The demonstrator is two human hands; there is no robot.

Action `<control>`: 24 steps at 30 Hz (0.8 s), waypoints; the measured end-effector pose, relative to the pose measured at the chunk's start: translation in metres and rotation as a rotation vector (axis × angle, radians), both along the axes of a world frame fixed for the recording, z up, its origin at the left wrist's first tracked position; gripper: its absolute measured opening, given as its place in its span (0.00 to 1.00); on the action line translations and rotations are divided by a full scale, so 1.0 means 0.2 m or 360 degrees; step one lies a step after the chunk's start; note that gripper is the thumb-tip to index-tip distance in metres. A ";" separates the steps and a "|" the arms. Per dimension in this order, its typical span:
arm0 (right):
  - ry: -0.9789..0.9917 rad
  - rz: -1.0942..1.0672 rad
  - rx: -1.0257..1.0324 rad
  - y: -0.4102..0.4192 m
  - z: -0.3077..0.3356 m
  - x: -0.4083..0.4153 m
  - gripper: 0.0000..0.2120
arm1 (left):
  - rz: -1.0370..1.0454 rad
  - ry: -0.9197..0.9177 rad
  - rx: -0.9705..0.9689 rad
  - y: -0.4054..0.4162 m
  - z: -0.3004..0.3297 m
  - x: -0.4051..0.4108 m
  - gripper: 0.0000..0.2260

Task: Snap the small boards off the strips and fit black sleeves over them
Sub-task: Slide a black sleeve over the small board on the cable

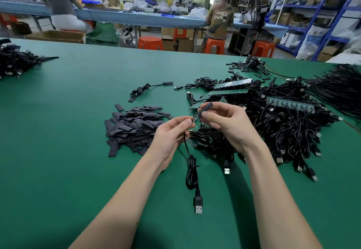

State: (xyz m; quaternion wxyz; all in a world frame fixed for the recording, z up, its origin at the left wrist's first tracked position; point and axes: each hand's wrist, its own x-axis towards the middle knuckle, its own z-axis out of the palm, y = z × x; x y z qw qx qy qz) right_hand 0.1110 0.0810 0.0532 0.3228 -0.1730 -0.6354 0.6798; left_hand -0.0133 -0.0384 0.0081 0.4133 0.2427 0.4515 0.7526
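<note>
I see the left hand (172,133) pinching the board (193,118) steady right of the sleeve pile (134,127), while the right hand (220,117) pinches a sleeve (204,109), feeding it on.

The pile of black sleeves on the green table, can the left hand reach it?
Probably yes. The pile of black sleeves lies just beside the left hand, nothing between them. But that hand is pinching the small board now, so it would have to let go first.

We cannot read the parts on the small board (194,117), mostly hidden between the left hand's fingertips (189,122) and the black sleeve (204,109). The cable heap (289,131) buries the strips (228,92) partly, and the far-left cable pile (13,61) is cut off by the edge.
</note>
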 end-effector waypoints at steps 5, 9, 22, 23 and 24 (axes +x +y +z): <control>-0.0071 0.0050 0.0095 0.03 0.00 0.04 0.09 | -0.0021 0.0089 -0.0024 -0.01 0.01 0.01 0.10; -0.0058 0.0064 0.0144 0.02 0.00 0.05 0.10 | -0.0026 0.0092 -0.0017 -0.01 0.01 0.01 0.10; 0.0035 0.0060 0.0060 0.02 -0.01 0.03 0.09 | -0.0051 0.0119 0.0000 -0.01 0.00 0.00 0.08; 0.0037 0.0069 0.0049 0.01 -0.02 0.02 0.09 | -0.0051 0.0120 0.0002 -0.01 0.00 0.00 0.08; 0.0040 0.0077 0.0036 0.01 -0.02 0.02 0.09 | -0.0050 0.0121 0.0002 -0.01 0.00 0.00 0.08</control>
